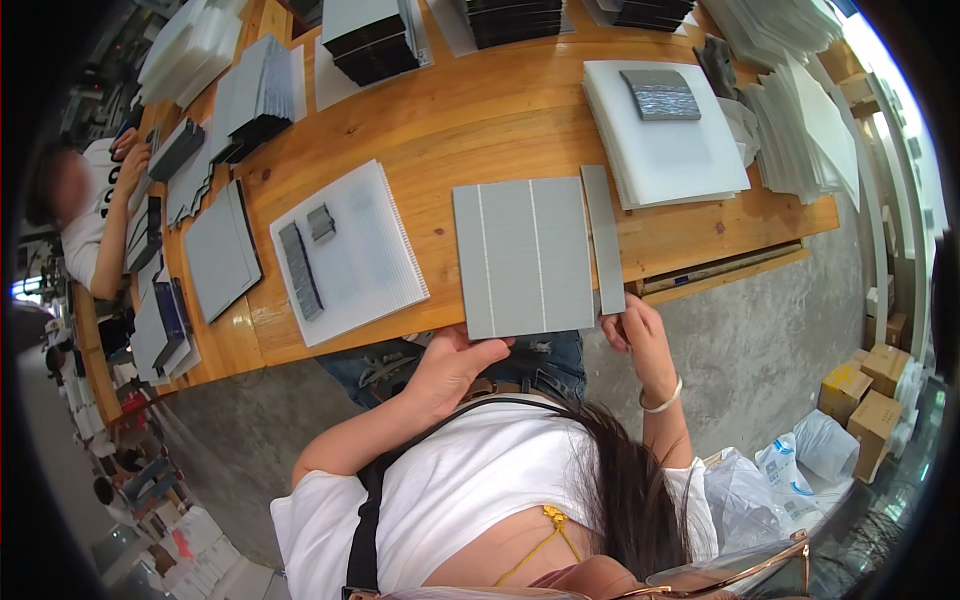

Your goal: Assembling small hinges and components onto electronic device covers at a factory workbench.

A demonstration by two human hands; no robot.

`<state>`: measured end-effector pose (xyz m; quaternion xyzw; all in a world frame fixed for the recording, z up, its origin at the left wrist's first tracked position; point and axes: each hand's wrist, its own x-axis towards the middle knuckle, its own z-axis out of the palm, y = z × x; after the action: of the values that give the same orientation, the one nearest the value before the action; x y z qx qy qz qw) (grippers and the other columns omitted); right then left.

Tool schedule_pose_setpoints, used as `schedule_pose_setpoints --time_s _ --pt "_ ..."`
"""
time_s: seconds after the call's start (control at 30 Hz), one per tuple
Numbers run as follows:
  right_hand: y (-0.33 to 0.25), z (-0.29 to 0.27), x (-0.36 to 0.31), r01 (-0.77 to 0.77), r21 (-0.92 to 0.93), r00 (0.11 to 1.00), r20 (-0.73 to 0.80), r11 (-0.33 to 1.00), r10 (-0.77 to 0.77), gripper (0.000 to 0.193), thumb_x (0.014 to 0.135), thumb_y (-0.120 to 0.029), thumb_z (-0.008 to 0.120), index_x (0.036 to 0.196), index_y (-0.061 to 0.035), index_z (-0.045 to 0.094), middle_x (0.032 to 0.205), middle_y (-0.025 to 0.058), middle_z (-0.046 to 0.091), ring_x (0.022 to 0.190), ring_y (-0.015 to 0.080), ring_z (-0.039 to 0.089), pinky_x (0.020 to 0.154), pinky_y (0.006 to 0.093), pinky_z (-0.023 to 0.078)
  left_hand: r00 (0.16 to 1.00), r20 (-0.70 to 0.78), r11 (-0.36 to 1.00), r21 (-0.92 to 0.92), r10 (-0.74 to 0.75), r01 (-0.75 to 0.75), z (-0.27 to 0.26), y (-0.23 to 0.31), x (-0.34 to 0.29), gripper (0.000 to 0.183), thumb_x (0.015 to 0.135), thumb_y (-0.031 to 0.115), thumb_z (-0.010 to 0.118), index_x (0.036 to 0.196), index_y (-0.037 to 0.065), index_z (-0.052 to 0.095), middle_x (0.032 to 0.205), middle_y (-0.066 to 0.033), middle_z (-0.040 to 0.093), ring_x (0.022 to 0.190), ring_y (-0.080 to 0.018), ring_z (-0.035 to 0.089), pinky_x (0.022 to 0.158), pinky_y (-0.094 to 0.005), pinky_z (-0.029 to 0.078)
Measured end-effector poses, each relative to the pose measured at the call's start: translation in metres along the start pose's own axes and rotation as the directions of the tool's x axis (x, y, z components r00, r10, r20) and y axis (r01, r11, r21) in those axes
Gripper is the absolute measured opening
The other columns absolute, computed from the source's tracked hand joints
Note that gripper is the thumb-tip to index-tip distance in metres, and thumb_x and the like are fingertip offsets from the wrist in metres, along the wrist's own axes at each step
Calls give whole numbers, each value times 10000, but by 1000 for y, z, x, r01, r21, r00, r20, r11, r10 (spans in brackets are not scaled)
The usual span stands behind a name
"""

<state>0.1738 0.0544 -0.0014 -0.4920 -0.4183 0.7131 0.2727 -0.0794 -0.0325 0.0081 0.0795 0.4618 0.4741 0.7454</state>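
Observation:
A grey rectangular panel [512,258] with two pale lines lies at the table's front edge, its near edge reaching past the wood. My left hand [450,368] is at the panel's near left corner, thumb along the edge and fingers partly hidden under it. Beside the panel's right side runs a narrow grey strip [602,240]. The fingers of my right hand [640,338] are curled closed at the strip's near end, pinching it. To the left, a white ribbed sheet stack [370,240] carries a dark grey strip [300,270] and a small grey piece [321,223].
A white sheet stack [665,150] bears a shiny grey piece [660,95] at the back right. Grey panel stacks [365,40] line the far side. Another person [95,215] works at the left. An open drawer [720,270] juts below the right edge; cardboard boxes [870,425] stand on the floor.

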Motion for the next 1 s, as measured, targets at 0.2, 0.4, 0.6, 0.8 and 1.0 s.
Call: schedule_pose_setpoints --time_s 0.2,0.4,0.6,0.8,1.0 --pt "28 25 -6 -9 -231 961 269 973 72 152 854 -120 566 868 27 604 736 4 569 663 68 510 598 211 431 992 -109 988 -146 -62 45 -18 1 1 209 865 123 651 1045 41 586 963 -48 614 868 -166 624 754 -269 529" --pt "44 82 8 -89 101 949 309 991 54 217 909 -212 568 878 2 589 716 5 546 630 71 494 548 213 410 989 -114 988 -134 -92 77 -17 5 -1 187 864 150 660 1014 48 611 911 -36 629 819 -139 629 714 -249 539" --pt "44 106 5 -108 226 993 71 968 94 247 936 -282 569 903 -38 585 741 -1 560 625 67 509 535 193 405 997 -39 993 -94 -71 67 -21 3 -6 216 875 121 634 1070 41 587 942 -44 630 837 -141 625 721 -256 545" --pt "48 105 2 -80 169 996 39 982 74 198 927 -258 583 926 -60 593 776 -14 575 627 59 520 541 194 419 999 -32 999 -36 -15 14 -13 5 -4 215 879 103 627 1072 10 624 982 -54 656 854 -104 621 741 -241 543" --pt "55 103 3 -105 267 994 59 958 92 186 928 -249 577 929 -63 580 786 1 567 632 72 524 546 199 427 999 -23 1000 -13 -24 24 -16 2 -3 206 881 100 620 1068 15 627 990 -54 659 868 -108 623 741 -246 546"
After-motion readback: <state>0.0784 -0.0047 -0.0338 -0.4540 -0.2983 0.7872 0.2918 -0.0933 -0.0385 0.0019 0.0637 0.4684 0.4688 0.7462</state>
